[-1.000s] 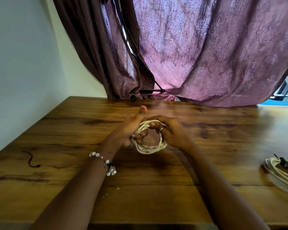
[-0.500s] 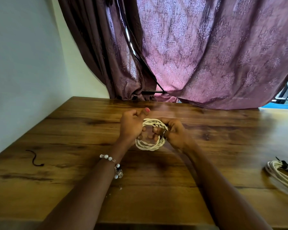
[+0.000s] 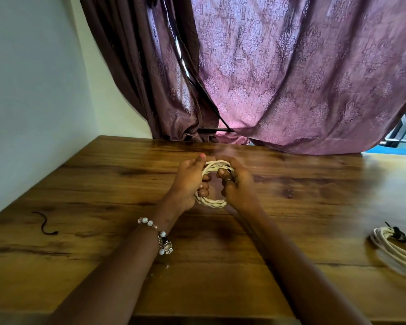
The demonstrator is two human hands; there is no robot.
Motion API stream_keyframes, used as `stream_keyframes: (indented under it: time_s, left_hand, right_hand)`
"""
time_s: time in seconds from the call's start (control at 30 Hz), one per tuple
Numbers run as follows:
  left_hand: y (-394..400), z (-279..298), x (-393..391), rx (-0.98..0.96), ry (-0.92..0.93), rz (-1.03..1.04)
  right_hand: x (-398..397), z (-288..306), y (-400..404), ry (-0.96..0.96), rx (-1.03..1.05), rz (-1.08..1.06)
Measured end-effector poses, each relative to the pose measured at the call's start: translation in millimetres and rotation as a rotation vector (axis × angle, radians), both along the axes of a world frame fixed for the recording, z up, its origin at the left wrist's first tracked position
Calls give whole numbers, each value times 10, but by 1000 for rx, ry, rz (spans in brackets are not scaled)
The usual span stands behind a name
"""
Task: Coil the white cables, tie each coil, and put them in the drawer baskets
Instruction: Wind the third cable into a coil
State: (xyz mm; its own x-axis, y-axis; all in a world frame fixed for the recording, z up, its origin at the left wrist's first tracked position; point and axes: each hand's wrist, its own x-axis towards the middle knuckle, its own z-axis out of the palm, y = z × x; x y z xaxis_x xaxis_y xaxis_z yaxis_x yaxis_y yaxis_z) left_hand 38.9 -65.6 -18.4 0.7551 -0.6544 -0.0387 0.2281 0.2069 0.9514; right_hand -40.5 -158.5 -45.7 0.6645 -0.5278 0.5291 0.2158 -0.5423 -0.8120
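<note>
A small coil of white cable (image 3: 212, 202) is held upright over the middle of the wooden table (image 3: 103, 184). My left hand (image 3: 188, 181) grips the coil's left side, thumb up along the top. My right hand (image 3: 238, 184) grips its right side, fingers curled through the loop, a ring on one finger. The coil's strands look twisted round each other; its sides are hidden by my fingers. A second white cable coil (image 3: 396, 249) with a black tie (image 3: 397, 234) on it lies at the table's right edge. No drawer basket is in view.
A loose black tie (image 3: 45, 225) lies on the table at the left. A white wall runs along the table's left side. Purple curtains (image 3: 279, 78) hang behind the far edge and touch the tabletop.
Both hands have shifted slightly away from me with the coil. The left thumb has come down closer to the coil's top and the hands have closed in on it.
</note>
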Motion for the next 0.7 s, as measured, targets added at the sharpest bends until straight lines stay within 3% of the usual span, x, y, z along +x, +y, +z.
stream_keyframes:
  time_s: [0.17,0.27,0.37,0.53,0.7]
  left_hand:
    - [12,-3,1,-2,-106,122]
    - [-8,-32,-27,-12,-181,129]
    - [-2,-48,-52,-48,-247,72]
    - [-3,-37,-80,-86,-282,-40]
    - [11,6,-91,-90,-387,-120]
  right_hand:
    - [-38,-43,-161,196,-672,-93]
    - [-44,30,-104,211,-904,-260]
    - [-31,93,-45,129,-895,-256]
    - [-52,146,-132,95,-671,-94]
    - [-42,151,-224,69,-630,-112]
